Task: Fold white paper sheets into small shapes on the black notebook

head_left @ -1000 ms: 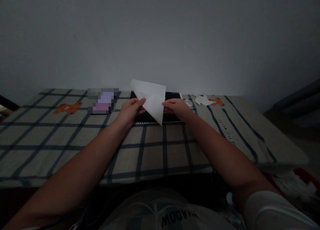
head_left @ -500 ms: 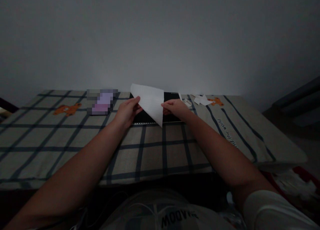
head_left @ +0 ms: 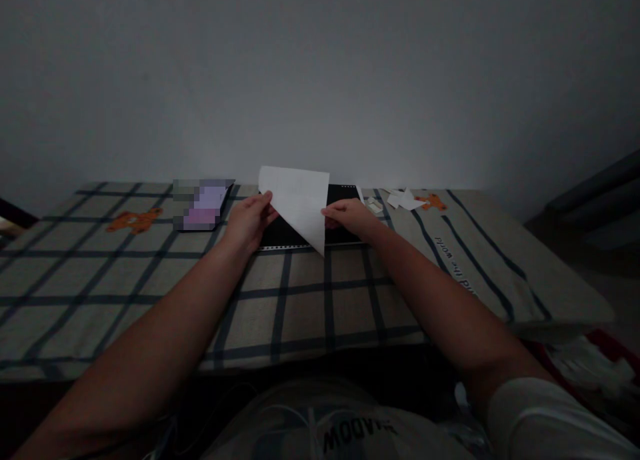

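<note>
A white sheet of paper (head_left: 300, 197), folded so its lower edge runs slantwise to a point, is held up between my two hands. My left hand (head_left: 249, 220) pinches its left edge between thumb and fingers. On the other side, my right hand (head_left: 350, 215) grips the right edge with closed fingertips. Beneath the paper lies a flat black sheet (head_left: 285, 237) with a row of small white marks along its near edge; the paper and my hands cover much of it.
A checked cloth (head_left: 310, 307) covers the table. To the left lies a phone-like purple object (head_left: 203, 207), partly pixelated. White paper scraps (head_left: 404, 200) lie to the right near an orange bear print (head_left: 431, 202). A wall (head_left: 320, 80) rises behind.
My left hand has shifted slightly left, and the paper looks spread a little wider and flatter. My right hand stays nearly where it was, still gripping the edge.
</note>
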`<state>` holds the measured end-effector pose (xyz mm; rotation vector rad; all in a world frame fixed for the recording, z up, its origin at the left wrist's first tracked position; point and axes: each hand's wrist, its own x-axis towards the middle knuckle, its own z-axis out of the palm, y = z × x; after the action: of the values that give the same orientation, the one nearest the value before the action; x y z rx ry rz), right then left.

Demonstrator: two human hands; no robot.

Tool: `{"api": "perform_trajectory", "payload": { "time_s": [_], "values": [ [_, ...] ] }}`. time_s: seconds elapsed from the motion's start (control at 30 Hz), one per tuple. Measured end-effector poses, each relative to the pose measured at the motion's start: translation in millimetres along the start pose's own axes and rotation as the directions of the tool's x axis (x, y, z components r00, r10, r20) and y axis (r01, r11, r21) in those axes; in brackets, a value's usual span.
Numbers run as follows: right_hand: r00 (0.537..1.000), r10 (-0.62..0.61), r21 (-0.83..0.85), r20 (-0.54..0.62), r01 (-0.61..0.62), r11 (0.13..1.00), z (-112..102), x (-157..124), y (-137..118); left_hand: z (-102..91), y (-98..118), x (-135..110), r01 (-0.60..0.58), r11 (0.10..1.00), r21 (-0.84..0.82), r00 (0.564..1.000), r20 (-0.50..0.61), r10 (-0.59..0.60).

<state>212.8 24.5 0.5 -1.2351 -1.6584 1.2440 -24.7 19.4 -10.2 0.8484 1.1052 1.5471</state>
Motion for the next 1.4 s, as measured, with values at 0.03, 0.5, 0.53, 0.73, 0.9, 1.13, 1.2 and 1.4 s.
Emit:
{"api": "perform_trajectory", "payload": {
  "time_s": [0.03, 0.5, 0.53, 0.73, 0.9, 1.13, 1.2, 1.4],
  "values": [
    [1.0, -0.001, -0.004, 0.003, 0.001, 1.0, 0, 0, 0, -0.6, 0, 1, -0.002, 1.0, 0.0, 1.0, -0.002, 0.002],
    [0.98, -0.156, -0.401, -0.123, 0.094, 0.911, 3, 13, 14, 5.1, -17, -23, -0.756, 0.26, 0.601, 0.652, 0.727, 0.215],
    [0.975, -0.186, -0.448, -0.119, 0.114, 0.887, 4, 15, 16, 6.1, -20, -24, -0.759, 0.239, 0.606, 0.648, 0.742, 0.174],
    [0.972, -0.234, -0.675, -0.03, 0.153, 0.721, 0, 20, 27, 5.4, -30, -22, -0.742, 0.215, 0.635, 0.658, 0.751, 0.052],
    [0.954, -0.291, -0.724, -0.069, 0.153, 0.672, -13, 22, 33, 4.4, -32, -21, -0.741, 0.187, 0.645, 0.661, 0.75, 0.029],
    [0.929, -0.359, -0.744, 0.091, 0.303, 0.596, -19, 22, 40, 5.4, -31, -21, -0.743, 0.202, 0.638, 0.657, 0.753, 0.034],
    [0.942, -0.317, -0.742, 0.11, 0.29, 0.605, -18, 22, 40, 5.2, -31, -21, -0.747, 0.217, 0.629, 0.649, 0.76, 0.031],
    [0.948, -0.303, -0.737, 0.096, 0.272, 0.619, -16, 24, 39, 6.1, -28, -21, -0.75, 0.234, 0.619, 0.642, 0.767, 0.028]
  ]
}}
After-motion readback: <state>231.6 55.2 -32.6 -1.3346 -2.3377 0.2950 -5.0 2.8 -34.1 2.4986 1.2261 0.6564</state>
